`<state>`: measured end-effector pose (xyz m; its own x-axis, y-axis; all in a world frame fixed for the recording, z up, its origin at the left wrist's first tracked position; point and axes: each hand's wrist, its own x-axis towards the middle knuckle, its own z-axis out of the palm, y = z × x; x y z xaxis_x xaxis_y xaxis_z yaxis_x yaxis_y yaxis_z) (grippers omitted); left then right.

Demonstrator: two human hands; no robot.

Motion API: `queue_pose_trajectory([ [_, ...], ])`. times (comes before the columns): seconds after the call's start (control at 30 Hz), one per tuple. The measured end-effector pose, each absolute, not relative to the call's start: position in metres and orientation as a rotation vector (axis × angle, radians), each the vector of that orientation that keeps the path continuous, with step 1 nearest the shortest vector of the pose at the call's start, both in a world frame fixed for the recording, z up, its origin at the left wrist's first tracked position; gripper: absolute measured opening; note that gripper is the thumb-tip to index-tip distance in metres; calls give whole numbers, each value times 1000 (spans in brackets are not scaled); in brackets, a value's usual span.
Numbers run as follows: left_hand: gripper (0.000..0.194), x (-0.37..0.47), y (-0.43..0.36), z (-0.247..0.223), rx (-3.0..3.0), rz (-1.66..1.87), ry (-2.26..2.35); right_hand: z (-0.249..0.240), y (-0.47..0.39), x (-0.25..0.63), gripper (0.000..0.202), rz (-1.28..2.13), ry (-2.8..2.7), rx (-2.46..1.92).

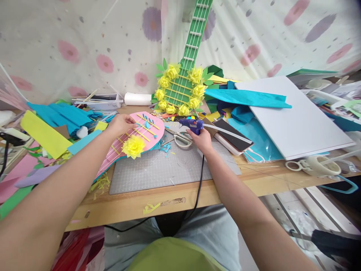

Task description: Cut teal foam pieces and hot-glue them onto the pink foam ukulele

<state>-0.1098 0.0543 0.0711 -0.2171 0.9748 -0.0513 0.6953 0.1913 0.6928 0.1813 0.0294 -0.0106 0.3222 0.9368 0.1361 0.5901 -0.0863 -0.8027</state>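
My right hand (201,140) is wrapped round a purple glue gun (192,124) with a glue stick out of its back, held above the grey cutting mat. My left hand (122,124) is over a pink paper guitar (155,126), its fingertips pinched near the strings; what they hold, if anything, is too small to tell. The pink guitar has yellow bars, white strings, blue bits and a yellow paper flower (133,146). Scissors (182,139) lie between the two hands. Upright behind stands a green paper guitar (180,88) ringed with yellow flowers.
Coloured paper (45,133) is piled at the left. To the right are a phone (234,133), a white board (296,116) and a tape dispenser (321,165). A black cord (200,184) hangs over the edge of the wooden table (126,207). The cutting mat (141,177) bears paper scraps.
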Motion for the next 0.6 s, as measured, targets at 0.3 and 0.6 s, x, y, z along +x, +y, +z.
queue_pose_trajectory([
  [0.3, 14, -106, 56, 71, 1651, 672, 1911, -13, 30, 181, 44, 539, -1382, -1753],
  [0.6, 13, -103, 55, 70, 1706, 581, 1946, -9, 27, 180, 43, 544, -1385, -1761],
])
